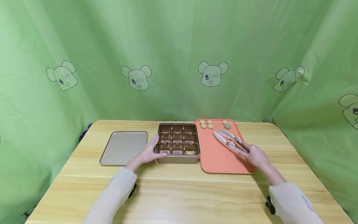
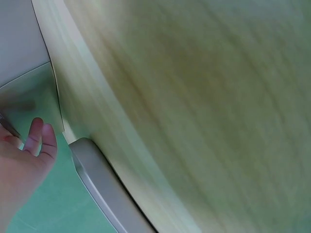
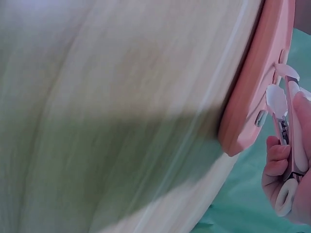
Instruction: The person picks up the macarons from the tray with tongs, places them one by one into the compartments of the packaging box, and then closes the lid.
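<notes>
My left hand point(image 1: 148, 152) rests against the left side of a brown square pan point(image 1: 179, 159) divided into compartments, its thumb along the front rim. The fingers look straight. In the front right compartment lies a small yellowish piece point(image 1: 190, 152). Above a coral tray point(image 1: 221, 165), my right hand point(image 1: 257, 155) grips a pair of tongs point(image 1: 237, 144) by the handles; the two pale tips are spread apart with nothing between them. Several small round yellow cookies point(image 1: 203, 126) lie toward the tray's far edge, with a green one point(image 1: 227, 126) at the far right.
A flat greyish square lid or tray point(image 1: 123, 149) lies left of the pan. The wooden table point(image 1: 179, 193) carries everything. Green curtains point(image 1: 173, 37) with bear-head drawings hang behind and at both sides. The pan's right side stands close against the coral tray.
</notes>
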Available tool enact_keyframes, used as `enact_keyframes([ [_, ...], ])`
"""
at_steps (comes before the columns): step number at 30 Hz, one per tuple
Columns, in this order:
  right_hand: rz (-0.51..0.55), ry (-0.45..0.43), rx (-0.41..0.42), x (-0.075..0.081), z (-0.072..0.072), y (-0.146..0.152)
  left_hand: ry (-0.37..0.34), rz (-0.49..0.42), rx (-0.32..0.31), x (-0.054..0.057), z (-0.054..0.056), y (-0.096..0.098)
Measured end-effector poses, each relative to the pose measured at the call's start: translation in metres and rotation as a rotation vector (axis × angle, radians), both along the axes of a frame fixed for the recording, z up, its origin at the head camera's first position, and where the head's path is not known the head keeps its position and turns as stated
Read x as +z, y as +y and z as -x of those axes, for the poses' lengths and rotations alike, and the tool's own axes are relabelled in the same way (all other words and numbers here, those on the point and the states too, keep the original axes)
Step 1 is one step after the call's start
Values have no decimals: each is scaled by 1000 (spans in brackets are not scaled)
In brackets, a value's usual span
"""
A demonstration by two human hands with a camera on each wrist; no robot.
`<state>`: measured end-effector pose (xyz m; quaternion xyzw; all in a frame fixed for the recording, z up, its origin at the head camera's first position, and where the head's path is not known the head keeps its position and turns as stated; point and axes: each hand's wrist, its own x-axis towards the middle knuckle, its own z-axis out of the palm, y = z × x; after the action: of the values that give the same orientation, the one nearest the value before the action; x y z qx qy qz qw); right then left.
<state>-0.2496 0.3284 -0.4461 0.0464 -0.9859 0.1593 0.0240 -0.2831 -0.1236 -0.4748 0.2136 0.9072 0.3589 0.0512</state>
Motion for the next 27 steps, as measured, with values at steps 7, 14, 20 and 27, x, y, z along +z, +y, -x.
enact_keyframes([
  [7, -19, -5, -6, -1, 11, -3, 1, 1, 4, 1, 1, 1],
  [14, -17, -35, -16, -2, 18, -8, -12, 0, 3, 2, -1, 1],
  [20, -18, 7, -19, -7, 24, -12, -13, 2, -4, 2, -1, 0],
  [27, 10, 16, -40, -13, 29, -16, -13, -10, -9, 3, -3, 0],
])
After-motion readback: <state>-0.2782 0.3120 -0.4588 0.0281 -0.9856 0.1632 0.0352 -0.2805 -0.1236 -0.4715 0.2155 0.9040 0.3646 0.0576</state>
